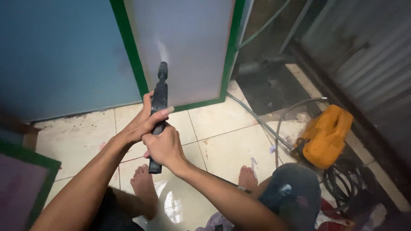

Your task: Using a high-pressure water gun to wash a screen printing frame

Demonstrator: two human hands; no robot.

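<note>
I see a black spray gun (159,112), long and narrow, matte, with a short round nozzle at its far tip. It is held upright-tilted over the tiled floor (222,145), nozzle aimed at a pale panel with a green frame (184,47). A thin white jet leaves the nozzle and hits the panel face. The left hand (143,122) wraps the mid-barrel, fingers closed over it, thumb along the side. The right hand (165,149) is closed tight around the lower grip; the butt end sticks out below it. Bare feet rest on wet, stained tiles below. To the right, an orange pressure washer unit (325,136) sits on the floor, a grey hose (257,117) running just beside it.
</note>
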